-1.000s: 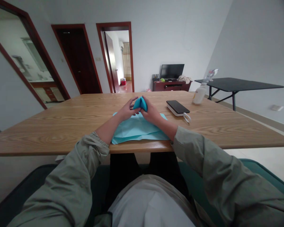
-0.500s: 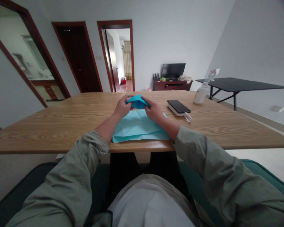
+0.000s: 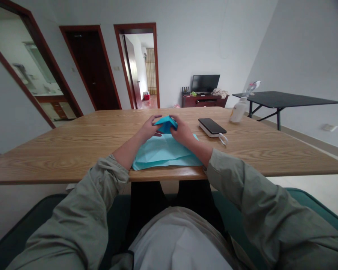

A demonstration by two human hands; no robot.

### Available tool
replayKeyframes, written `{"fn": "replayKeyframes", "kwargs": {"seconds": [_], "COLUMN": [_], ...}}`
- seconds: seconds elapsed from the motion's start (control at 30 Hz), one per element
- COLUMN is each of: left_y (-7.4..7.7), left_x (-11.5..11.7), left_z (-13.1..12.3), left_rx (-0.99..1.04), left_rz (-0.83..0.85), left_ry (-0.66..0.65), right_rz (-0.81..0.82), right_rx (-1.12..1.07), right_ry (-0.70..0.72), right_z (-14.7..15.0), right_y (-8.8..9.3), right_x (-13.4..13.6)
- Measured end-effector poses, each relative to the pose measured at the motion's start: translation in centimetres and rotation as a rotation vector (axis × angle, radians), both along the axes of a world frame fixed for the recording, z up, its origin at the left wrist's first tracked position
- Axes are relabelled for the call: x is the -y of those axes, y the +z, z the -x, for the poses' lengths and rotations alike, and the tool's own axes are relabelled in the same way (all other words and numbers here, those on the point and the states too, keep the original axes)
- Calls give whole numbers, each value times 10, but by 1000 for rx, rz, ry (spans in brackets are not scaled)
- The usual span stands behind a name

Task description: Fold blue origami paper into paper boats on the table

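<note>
Both my hands hold a small folded piece of blue paper (image 3: pixel 165 123) just above the wooden table (image 3: pixel 73 150). My left hand (image 3: pixel 148 130) pinches its left side, and my right hand (image 3: pixel 181 132) pinches its right side. Beneath them a larger light-blue sheet (image 3: pixel 163 153) lies flat, reaching the table's near edge. The sheet shows crease lines.
A black phone (image 3: pixel 212 126) rests on a white power bank with a looped cord to the right of my hands. A white bottle (image 3: pixel 237 110) stands further right. A dark table (image 3: pixel 284 99), a TV stand and open doorways lie beyond.
The folded blue paper was turned and reshaped between my fingers, rose slightly half a second ago, and now sits lower and more compact. Both hands stayed in about the same place.
</note>
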State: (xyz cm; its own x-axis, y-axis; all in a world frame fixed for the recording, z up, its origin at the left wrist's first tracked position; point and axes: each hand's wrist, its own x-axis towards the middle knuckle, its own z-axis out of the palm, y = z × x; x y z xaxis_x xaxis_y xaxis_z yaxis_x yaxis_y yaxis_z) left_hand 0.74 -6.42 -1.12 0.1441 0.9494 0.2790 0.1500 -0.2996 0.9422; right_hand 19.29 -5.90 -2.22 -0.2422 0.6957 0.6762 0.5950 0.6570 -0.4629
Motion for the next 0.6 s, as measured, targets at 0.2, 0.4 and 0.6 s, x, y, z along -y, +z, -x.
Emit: {"fn": "replayKeyframes", "kwargs": {"seconds": [0.2,0.4,0.6], "left_y": [-6,-2,4], "left_x": [-3,-2,-6], "left_z": [-1,0,-1], "left_rx": [-309,-432,-114], "left_rz": [-277,-404,-335], "left_ry": [-38,114,199], "right_rz": [45,4,18], "right_rx": [81,131,145], "right_ry": [-84,-71,-95], "right_z": [0,-2,-4], "right_y": [2,4,7], "right_x": [0,0,5]}}
